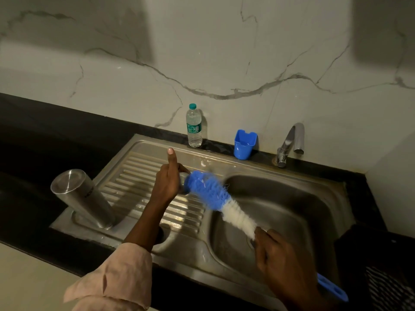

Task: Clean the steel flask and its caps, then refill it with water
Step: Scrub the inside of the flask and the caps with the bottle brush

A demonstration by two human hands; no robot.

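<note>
Left hand [167, 182], centre frame: fingers curled round a small steel cap [183, 184], thumb raised, likely to leave its mouth free for scrubbing; cap largely hidden.
Right hand [277, 254], lower right: clamped on the bottle brush [221, 198], blue bristles pressed to the cap, over the sink [280, 198] to catch drips.
Steel flask [82, 198], left, on the drainboard [139, 173], apparently inverted to drain.
Tap [289, 143], upper right, not running.

**Dim kitchen corner, marble wall**

You face a pale marble-look wall [202, 52] crossed by grey veins, with soft dark shadows across its upper part. Below it a black countertop [45, 131] runs left to right. Your light is low and warm.
</note>
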